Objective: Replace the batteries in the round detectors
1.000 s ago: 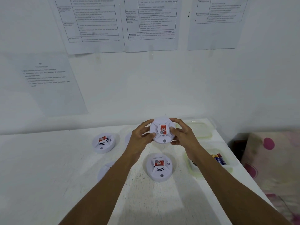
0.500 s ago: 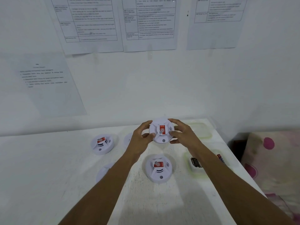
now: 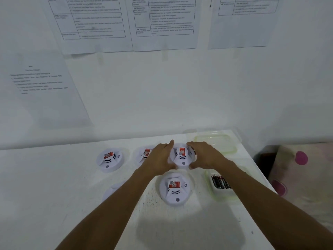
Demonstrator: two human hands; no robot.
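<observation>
Your left hand (image 3: 160,158) and right hand (image 3: 204,156) grip the round white plastic detector (image 3: 182,157) at its 9 and 3 o'clock. Fingers and thumbs are spread wide and curled on the rim. It sits low at the white counter (image 3: 54,186), at 12 o'clock from a second detector (image 3: 175,190). Expect a light, rigid, smooth shell: hold it by the rim. Black batteries (image 3: 220,184) lie in a clear plastic tray (image 3: 221,196) at 4 o'clock.

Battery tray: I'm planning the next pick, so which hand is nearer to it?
Right. The right hand holds the detector just beyond the battery tray. The left hand holds the detector's left side, farther from the tray.
</observation>
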